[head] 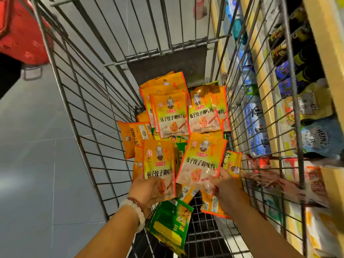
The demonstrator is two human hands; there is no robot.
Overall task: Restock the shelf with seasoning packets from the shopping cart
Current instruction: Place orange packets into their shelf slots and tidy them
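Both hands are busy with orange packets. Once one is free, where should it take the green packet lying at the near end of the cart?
Probably by the green packet's near lower edge, coming from above on the person's side. It lies flat on the cart floor, and its far end is tucked under the orange packet held by the left hand. The right hand grips another orange packet.

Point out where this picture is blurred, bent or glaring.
Head view: shelf goods at the right edge are smeared with motion blur; the cart bars bow outward from the wide lens; glare whitens the packet in the right hand; centre print stays sharp.
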